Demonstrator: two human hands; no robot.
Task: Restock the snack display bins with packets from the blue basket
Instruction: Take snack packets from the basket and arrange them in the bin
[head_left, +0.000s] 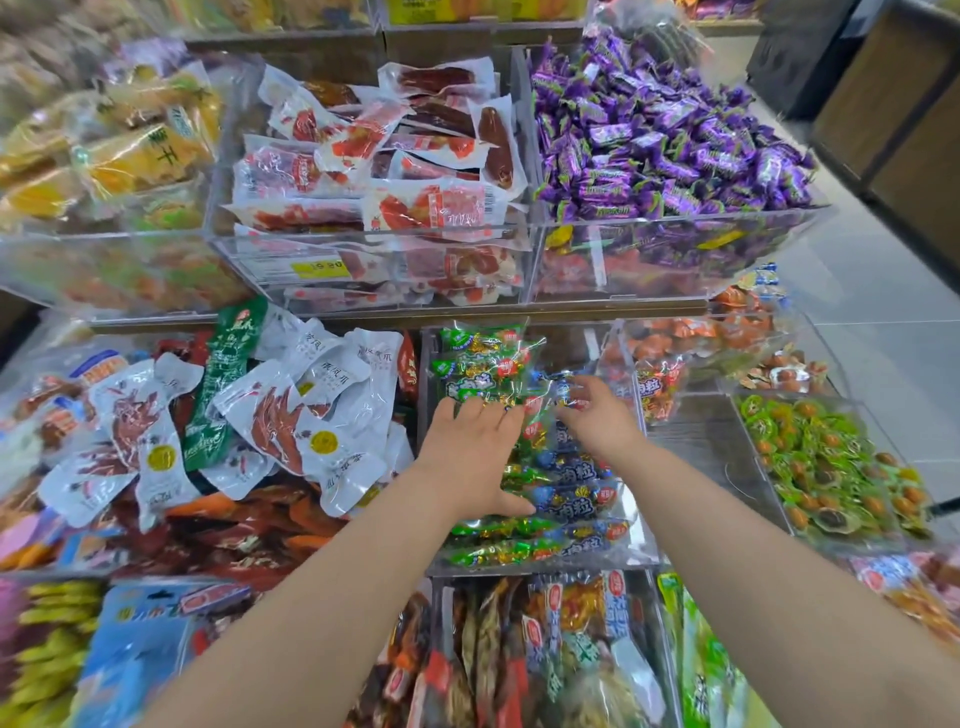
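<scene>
Both my hands reach into a clear acrylic bin (636, 551) in the middle of the lower row. It holds green packets (480, 364) at the back and blue packets (576, 499) toward the front. My left hand (470, 452) lies flat on the green packets with straight fingers, thumb resting on the pile. My right hand (597, 415) is just right of it, fingers curled round a blue packet (563, 387) at the bin's middle. The blue basket is out of view.
A bin of white and red packets (291, 410) lies to the left, orange packets (670, 379) and green round sweets (831, 467) to the right. Above stand bins of red sausage packets (389, 171) and purple sweets (665, 135). Floor tiles (878, 332) show at right.
</scene>
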